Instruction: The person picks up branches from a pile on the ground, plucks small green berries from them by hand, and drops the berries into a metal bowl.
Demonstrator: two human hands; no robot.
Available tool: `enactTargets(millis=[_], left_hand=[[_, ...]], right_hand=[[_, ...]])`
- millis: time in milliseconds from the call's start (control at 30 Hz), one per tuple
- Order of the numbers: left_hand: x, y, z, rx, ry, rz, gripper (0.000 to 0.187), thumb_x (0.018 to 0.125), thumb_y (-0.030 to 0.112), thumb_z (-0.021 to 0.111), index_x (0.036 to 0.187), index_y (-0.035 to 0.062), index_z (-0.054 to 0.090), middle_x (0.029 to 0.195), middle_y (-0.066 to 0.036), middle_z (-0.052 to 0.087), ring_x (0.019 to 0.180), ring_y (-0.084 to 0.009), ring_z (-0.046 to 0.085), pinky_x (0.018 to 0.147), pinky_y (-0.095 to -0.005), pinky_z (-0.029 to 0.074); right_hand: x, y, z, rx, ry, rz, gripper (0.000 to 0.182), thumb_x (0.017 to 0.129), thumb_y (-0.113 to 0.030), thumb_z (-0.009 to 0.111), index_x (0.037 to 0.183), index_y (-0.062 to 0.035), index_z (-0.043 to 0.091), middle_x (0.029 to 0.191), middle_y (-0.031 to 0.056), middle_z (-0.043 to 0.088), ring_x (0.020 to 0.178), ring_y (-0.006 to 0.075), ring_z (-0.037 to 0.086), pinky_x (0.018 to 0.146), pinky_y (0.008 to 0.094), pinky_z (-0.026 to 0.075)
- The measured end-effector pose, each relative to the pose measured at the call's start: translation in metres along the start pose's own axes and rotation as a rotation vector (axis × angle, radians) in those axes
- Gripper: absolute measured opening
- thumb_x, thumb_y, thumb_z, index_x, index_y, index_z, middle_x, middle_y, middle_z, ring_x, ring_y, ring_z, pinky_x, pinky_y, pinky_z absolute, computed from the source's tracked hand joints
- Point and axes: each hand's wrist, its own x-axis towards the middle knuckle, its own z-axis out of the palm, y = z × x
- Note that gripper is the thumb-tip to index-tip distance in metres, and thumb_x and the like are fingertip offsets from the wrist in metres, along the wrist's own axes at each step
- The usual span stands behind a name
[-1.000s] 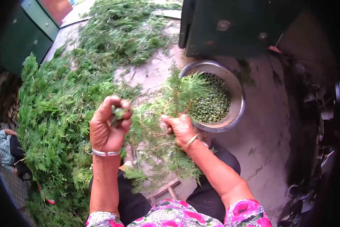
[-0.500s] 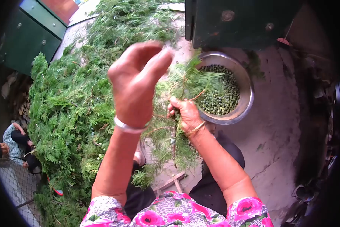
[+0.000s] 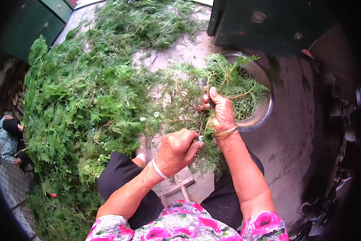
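Observation:
My right hand (image 3: pixel 222 112) is closed around the woody stem of a leafy cypress branch (image 3: pixel 184 86), whose sprays spread above and to both sides of the fist. Below it, my left hand (image 3: pixel 177 150) is pinched at the lower part of the branch. A pale blue-green seed cone (image 3: pixel 200 138) shows at its thumb tip. Part of the branch's foliage hangs over a metal basin (image 3: pixel 265 117) holding many small green cones (image 3: pixel 244 110), hiding some of them.
A large heap of cut green branches (image 3: pixel 76 108) covers the ground to the left and ahead. A dark green cabinet (image 3: pixel 265 24) stands beyond the basin. Between my legs is a wooden stool frame (image 3: pixel 180 188). Another person (image 3: pixel 8 138) sits at the far left.
My left hand has come down from a raised, blurred position to the lower part of the branch and pinches there. My right hand still grips the branch, now tilted more over the basin.

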Motion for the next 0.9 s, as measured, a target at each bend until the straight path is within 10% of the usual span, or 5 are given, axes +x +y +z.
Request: enactTargets(millis=[433,833,900], left_hand=[[0.003,0.002,0.001,0.025,-0.046,-0.058,0.020,0.076,0.014,0.069,0.086,0.0004,0.057,0.072,-0.016,0.057,0.065,-0.0331,0.059,0.056,-0.0402,0.046],[0.001,0.028,-0.025,-0.404,-0.101,0.289,0.018,0.075,0.000,0.066,0.090,-0.0016,0.058,0.071,-0.012,0.058,0.059,-0.0244,0.058,0.053,-0.0348,0.045],[-0.002,0.017,-0.054,-0.525,-0.068,-0.091,0.016,0.079,0.001,0.062,0.095,-0.0026,0.059,0.075,-0.011,0.062,0.058,-0.0171,0.060,0.051,-0.0306,0.048]], right_hand=[[-0.002,0.003,0.003,-0.027,0.102,-0.007,0.018,0.093,-0.017,0.054,0.084,-0.0023,0.056,0.066,0.0045,0.052,0.053,0.0112,0.044,0.049,0.0290,0.043],[0.003,0.000,0.000,-0.250,0.216,-0.019,0.026,0.096,-0.024,0.050,0.079,-0.0040,0.050,0.065,0.0033,0.050,0.050,0.0096,0.039,0.048,0.0271,0.040],[0.000,-0.004,-0.002,-0.198,0.190,-0.044,0.026,0.095,-0.026,0.051,0.081,-0.0036,0.050,0.066,0.0034,0.050,0.051,0.0091,0.039,0.050,0.0274,0.040]])
